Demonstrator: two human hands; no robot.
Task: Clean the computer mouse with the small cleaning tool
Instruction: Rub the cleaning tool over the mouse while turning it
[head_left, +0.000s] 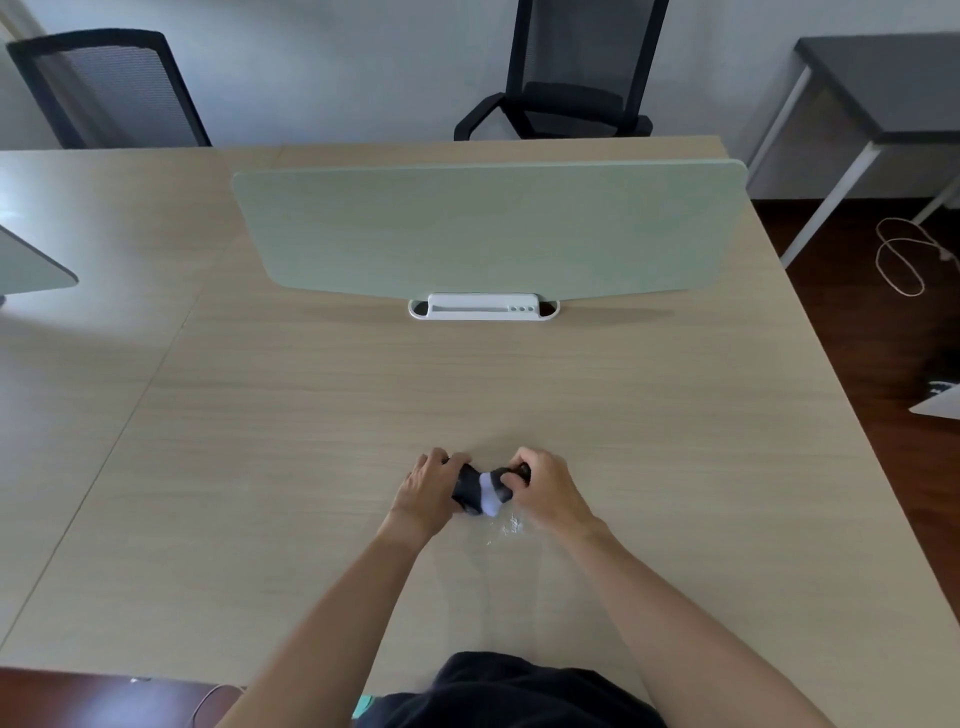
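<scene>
I saw the black computer mouse (466, 491) at the near middle of the light wooden desk (311, 415). The left hand (426, 483) gripped its left side with curled fingers. The right hand (545, 491) pinched a small white cleaning wipe (491, 496) against the mouse. A clear crumpled wrapper (506, 530) lay just beside, nearer.

The computer mouse (470, 488) is lying near the worktop's (311, 405) front edge, sitting between the left hand (428, 486) and right hand (545, 491), which are touching it from either side. Behind them, a divider panel (488, 228) is standing upright in a base (483, 307), with two chairs (566, 73) sitting beyond the worktop's far edge.
</scene>
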